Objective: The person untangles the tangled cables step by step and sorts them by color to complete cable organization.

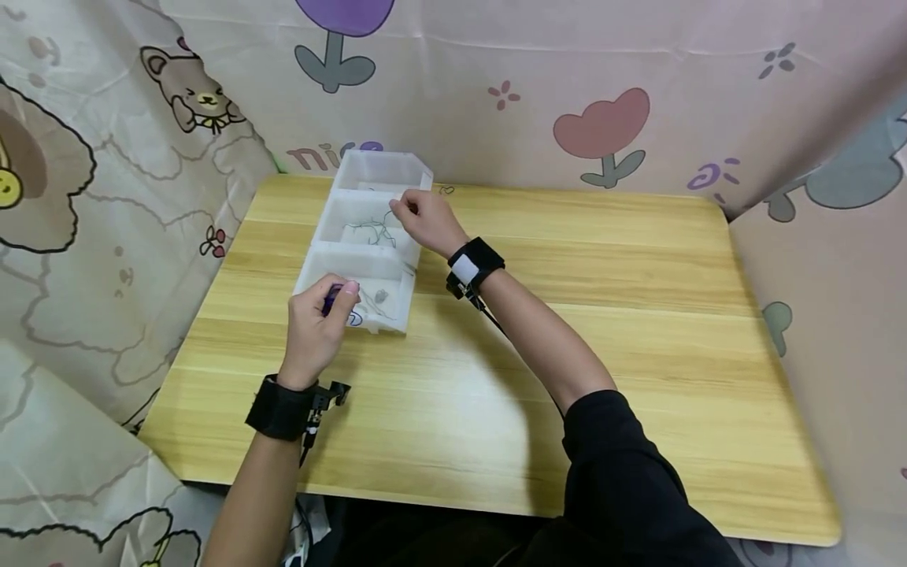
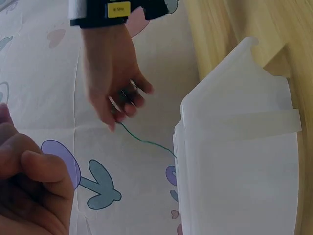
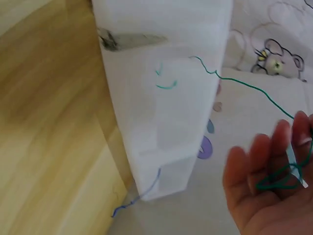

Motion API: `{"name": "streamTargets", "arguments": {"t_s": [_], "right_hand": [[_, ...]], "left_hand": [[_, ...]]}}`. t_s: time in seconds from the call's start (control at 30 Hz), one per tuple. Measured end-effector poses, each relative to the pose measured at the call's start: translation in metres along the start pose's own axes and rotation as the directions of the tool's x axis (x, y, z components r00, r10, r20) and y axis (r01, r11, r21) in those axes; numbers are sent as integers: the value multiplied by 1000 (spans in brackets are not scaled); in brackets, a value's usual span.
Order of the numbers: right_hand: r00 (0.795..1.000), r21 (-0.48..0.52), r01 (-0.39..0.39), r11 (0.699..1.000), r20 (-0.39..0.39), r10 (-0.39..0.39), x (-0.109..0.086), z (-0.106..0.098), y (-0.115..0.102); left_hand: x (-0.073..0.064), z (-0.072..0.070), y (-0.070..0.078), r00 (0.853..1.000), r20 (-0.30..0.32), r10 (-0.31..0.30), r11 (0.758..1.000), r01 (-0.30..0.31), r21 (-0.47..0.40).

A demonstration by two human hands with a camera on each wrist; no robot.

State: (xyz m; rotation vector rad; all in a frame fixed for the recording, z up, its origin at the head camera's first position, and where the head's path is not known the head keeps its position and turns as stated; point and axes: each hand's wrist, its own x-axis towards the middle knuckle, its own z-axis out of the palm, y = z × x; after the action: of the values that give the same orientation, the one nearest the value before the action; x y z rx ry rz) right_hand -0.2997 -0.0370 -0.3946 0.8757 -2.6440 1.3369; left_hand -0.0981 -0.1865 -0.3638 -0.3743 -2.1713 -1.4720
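Observation:
My left hand (image 1: 316, 331) is at the near left corner of a row of white open-topped bins (image 1: 397, 315), fingers curled about a small dark purple thing (image 1: 331, 299). Its kind I cannot tell. Over the middle bin, my right hand (image 1: 432, 224) holds a looped green strand (image 3: 279, 185), thin like wire or string, with a pale strip (image 3: 293, 166) among it. One length of the strand runs from these fingers toward the bins. Thin tangled strands (image 1: 375, 230) lie in the middle bin, and a small greyish clump (image 1: 381, 296) in the near one.
A blue strand (image 3: 159, 176) sticks out past the bins' side. The bins stand at the left of a wooden table (image 1: 602, 378), whose far edge meets a patterned cloth (image 1: 482, 142). Another patterned cloth (image 1: 106, 236) hangs along the left. Each wrist wears a black strap (image 1: 283, 408) with a cable.

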Motion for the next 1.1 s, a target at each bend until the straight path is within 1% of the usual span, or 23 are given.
{"name": "streamTargets", "arguments": {"t_s": [0.13,0.2,0.33,0.43,0.53,0.6,0.7,0.8,0.87,0.9,0.97,1.03,1.1], "right_hand": [[998,-57,-17,998,62,20,1,8,6],[995,-92,-37,995,93,45,0,9,9],[985,-154,-58,986,149,81,-3,8,13],[982,-173,-58,983,168,87,-7,6,14],[984,-160,-41,986,167,68,-11,2,12],[986,-133,-24,991,161,46,-14,-1,9],[989,-66,6,998,146,4,-20,-7,0],[988,65,35,997,146,-44,-29,-11,-14],[982,181,52,982,168,-83,-37,-13,-26],[976,238,61,969,187,-107,-41,-14,-32],[958,313,81,946,238,-161,-51,-15,-44],[935,361,100,927,284,-211,-60,-14,-54],[914,361,128,924,317,-251,-67,-13,-62]], "left_hand": [[2,4,2,1000,10,-7,1000,6,12],[3,7,2,1000,21,-7,1000,6,15],[3,10,1,999,50,-8,1000,8,-5],[4,12,1,998,65,-14,1000,15,-21],[6,13,2,998,69,-9,1000,10,-23],[7,14,3,997,71,-7,999,9,-31],[8,16,3,997,73,-7,999,10,-41],[7,17,3,998,66,-13,999,15,-42],[7,18,2,998,59,-17,999,19,-39],[7,19,2,998,53,-17,999,19,-38],[7,20,2,999,40,-11,999,12,-36],[7,21,2,1000,26,1,1000,0,-31],[8,22,1,1000,17,19,999,-18,-30]]}}
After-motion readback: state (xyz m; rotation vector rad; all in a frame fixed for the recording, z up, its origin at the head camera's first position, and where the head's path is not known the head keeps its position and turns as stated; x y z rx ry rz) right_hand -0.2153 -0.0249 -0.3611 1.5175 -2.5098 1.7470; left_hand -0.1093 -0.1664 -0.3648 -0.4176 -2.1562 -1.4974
